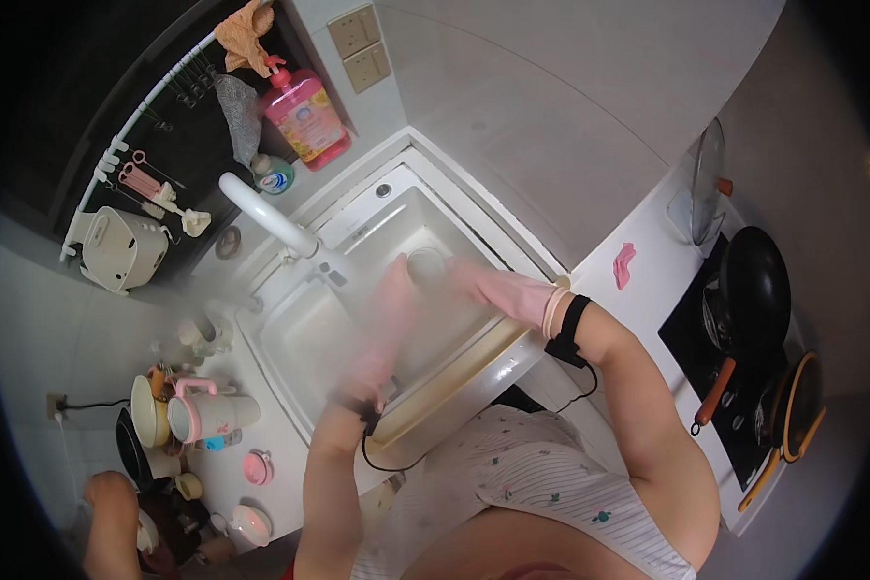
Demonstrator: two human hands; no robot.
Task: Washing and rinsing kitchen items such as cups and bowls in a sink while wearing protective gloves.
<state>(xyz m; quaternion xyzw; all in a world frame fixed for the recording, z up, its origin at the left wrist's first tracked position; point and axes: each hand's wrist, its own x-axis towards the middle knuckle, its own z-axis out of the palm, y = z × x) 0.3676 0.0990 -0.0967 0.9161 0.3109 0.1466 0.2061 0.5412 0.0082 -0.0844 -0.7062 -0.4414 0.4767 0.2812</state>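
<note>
Pink rubber gloves cover both my hands, which are over the white sink [424, 217]. A round, pale, see-through container [426, 268], perhaps a glass or bowl, is held between them with its rim facing up. My left hand [393, 293] grips its left side, and my right hand [470, 279] is at its right side. Haze in the picture blurs the fingers and the container's lower part. The white faucet [268, 214] arches at the sink's back left, its spout end turned away from the hands.
Left of the sink, a pink-handled tumbler [217, 418], a pink lid [257, 468] and a bowl [251, 524] stand on the counter. Another person's arm [112, 518] reaches in there. Soap bottles [308, 123] line the sill. At right, a black wok [757, 290] sits on the stove near a pink cloth [624, 265].
</note>
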